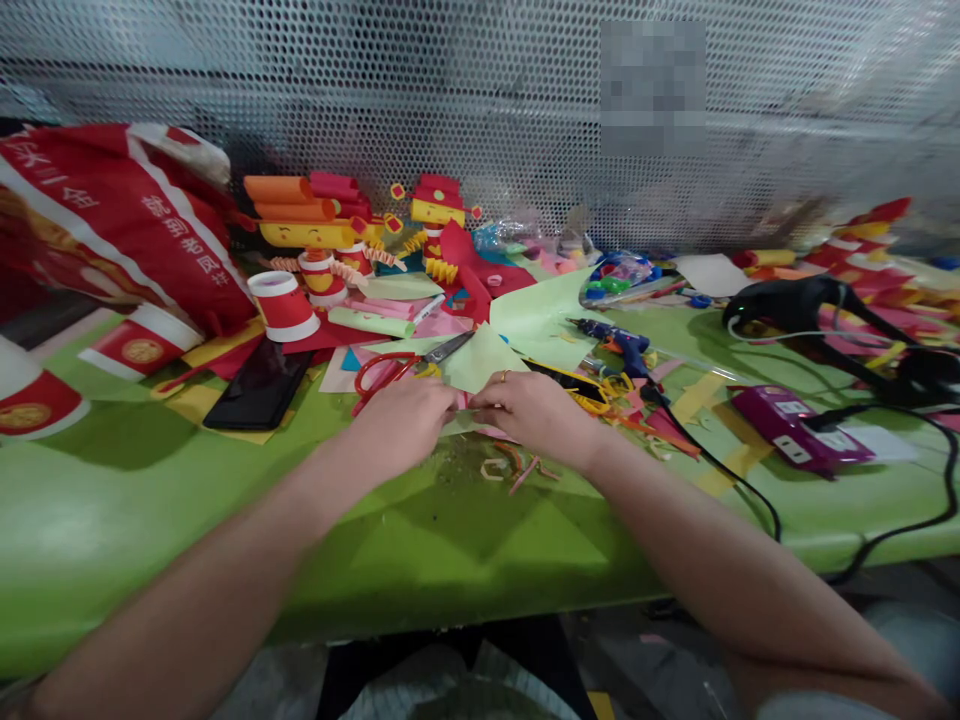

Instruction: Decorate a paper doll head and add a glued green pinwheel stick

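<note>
My left hand (412,415) and my right hand (536,410) meet close together over the middle of the table, fingers pinched. A small piece of pink paper (463,400) shows between their fingertips, and both seem to hold it; most of it is hidden. Just behind my hands lies pale green paper (484,358). Red-handled scissors (386,375) rest beyond my left hand, blades pointing right. Beyond my right hand is a black and yellow tool (570,385). Thin paper scraps (525,468) lie in front of my hands.
Left stand paper cups (281,305), a black phone (259,385) and a red bag (127,220). Paper figures (307,235) line the back. A blue glue gun (619,340) trails a cord across the right side, near a purple power strip (799,430).
</note>
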`<state>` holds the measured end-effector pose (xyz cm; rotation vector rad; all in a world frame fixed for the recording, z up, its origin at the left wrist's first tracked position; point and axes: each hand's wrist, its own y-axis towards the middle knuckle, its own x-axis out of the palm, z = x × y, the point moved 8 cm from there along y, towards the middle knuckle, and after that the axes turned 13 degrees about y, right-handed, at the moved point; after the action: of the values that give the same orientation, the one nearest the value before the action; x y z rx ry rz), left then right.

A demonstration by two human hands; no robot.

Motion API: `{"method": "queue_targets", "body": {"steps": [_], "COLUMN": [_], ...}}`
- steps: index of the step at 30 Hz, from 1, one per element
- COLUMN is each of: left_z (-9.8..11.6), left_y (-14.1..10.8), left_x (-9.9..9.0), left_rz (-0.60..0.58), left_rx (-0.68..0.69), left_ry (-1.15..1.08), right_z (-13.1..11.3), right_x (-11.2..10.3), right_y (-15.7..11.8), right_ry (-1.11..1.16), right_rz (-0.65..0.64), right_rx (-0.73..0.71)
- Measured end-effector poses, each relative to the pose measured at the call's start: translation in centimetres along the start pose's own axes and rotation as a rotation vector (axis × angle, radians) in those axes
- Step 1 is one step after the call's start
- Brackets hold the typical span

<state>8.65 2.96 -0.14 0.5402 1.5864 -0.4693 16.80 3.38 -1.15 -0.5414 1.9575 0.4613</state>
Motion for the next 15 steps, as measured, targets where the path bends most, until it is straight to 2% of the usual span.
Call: {"method": "queue_targets", "body": {"steps": [6,15], "left_z": [-0.14,0.11], "left_y": [0.05,-0.07], "left_x": [0.06,-0.02], "left_rz": [0.017,0.019], "left_rx": [-0.003,-0.009], "left_ry": [-0.026,0.025], "right_z": [-0.9,-0.87], "right_x": [0.68,0.18], "right_y": [-0.42,-0.64], "right_ry": [-0.176,-0.176], "right_rz": [-0.102,-0.023], "right_rx": [-0.052,0.021]}}
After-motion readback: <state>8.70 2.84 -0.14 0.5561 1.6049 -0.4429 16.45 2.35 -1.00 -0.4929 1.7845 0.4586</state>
